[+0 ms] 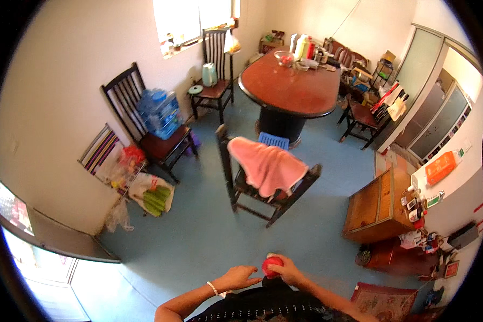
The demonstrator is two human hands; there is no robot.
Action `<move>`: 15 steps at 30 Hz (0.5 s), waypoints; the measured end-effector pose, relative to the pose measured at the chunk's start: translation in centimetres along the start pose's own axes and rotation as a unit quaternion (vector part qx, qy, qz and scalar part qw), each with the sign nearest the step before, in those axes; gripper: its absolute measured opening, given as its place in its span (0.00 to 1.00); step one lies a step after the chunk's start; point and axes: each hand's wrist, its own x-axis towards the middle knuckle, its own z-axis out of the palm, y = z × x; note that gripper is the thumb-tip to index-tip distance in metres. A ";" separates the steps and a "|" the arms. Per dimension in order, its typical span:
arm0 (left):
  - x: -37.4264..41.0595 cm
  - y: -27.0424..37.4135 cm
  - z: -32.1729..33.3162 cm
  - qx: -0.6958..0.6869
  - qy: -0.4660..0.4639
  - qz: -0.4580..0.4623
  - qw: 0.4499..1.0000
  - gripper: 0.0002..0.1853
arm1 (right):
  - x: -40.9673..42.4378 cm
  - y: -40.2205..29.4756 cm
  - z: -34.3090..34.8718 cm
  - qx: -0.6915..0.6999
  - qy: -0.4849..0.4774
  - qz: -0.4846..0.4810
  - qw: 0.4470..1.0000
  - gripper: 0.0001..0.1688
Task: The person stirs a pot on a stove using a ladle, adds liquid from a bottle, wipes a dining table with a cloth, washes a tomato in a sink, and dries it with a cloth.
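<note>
My right hand (290,273) is closed around a red, rounded object (271,266) in front of my body; a small pale spot shows at its top. Whether it is a fruit or something else, I cannot tell. Just left of it, my left hand (238,277) has its fingers extended and holds nothing visible. A pale bead bracelet (212,288) circles that wrist. Ahead of both hands stands a dark wooden chair (269,217) with a pink towel (265,165) draped over its back.
A large oval-ended wooden table (290,86) holds bottles and a glass bowl (283,58). Along the left wall stand a chair with a blue water jug (159,114) and bags with green vegetables (156,200). A wooden cabinet (372,205) and a patterned rug (382,300) are at right.
</note>
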 end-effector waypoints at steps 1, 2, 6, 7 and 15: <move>2.2 1.5 -0.3 0.045 0.059 0.039 0.996 0.27 | -1.1 -0.7 -2.1 0.087 0.030 0.006 0.996 0.26; 4.6 2.9 -0.3 0.086 0.122 0.076 0.986 0.27 | -2.7 -1.8 -4.2 0.171 0.056 0.012 0.984 0.26; 13.3 12.3 -3.3 0.102 0.460 0.243 0.848 0.25 | -4.9 1.2 -16.4 0.439 0.153 0.049 0.884 0.26; 14.6 14.5 -4.8 0.140 0.504 0.214 0.825 0.26 | -5.5 0.7 -18.8 0.456 0.150 0.047 0.876 0.28; 21.2 16.0 -17.5 0.194 0.621 -0.116 0.750 0.29 | -2.3 -8.3 -34.7 0.456 0.158 -0.024 0.875 0.26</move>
